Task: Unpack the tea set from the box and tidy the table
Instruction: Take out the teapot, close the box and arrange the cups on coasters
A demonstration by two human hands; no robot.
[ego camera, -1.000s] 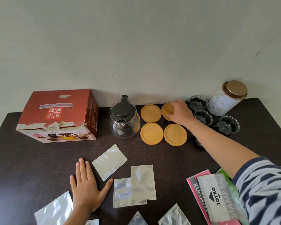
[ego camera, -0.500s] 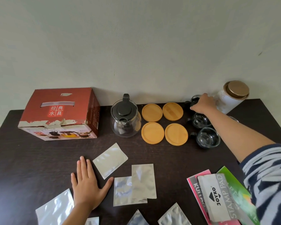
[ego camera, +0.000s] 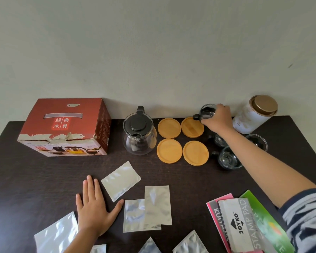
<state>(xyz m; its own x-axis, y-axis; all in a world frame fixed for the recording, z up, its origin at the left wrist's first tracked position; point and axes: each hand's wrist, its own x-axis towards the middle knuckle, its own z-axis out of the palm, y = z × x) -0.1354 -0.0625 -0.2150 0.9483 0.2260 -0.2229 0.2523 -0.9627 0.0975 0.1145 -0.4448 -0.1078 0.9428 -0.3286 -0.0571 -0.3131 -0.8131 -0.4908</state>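
Fingers of the right hand [ego camera: 217, 119] curl round a small glass cup [ego camera: 207, 111] with a dark handle, holding it tilted above the back right bamboo coaster [ego camera: 190, 127], close to the wall. The left hand [ego camera: 94, 207] lies flat on the dark worktop [ego camera: 26, 179], palm down, fingers straight and together, thumb spread; it grasps nothing.

Four round coasters sit in a two-by-two square, the other three at [ego camera: 169, 128], [ego camera: 169, 151] and [ego camera: 195, 153]. Just left of them stands a glass teapot [ego camera: 139, 136] with a black lid. Further left, against the wall, rests the red tea set box [ego camera: 66, 126], its top flaps closed and torn along the front edge.

Under the right forearm stand three more glass cups: one [ego camera: 228, 158] in front, one [ego camera: 218, 140] partly hidden by the wrist, one [ego camera: 257, 142] behind the arm. A white canister [ego camera: 253, 115] with a gold lid stands upright beside the right hand, at the back right.

Silver foil pouches are scattered near the left hand: one [ego camera: 120, 180] just beside the fingers, two overlapping [ego camera: 148, 209] by the thumb, another [ego camera: 57, 234] at the wrist, more along the bottom edge. At the lower right lies a stack of packets, the top one a grey stamp pad pack [ego camera: 239, 225].
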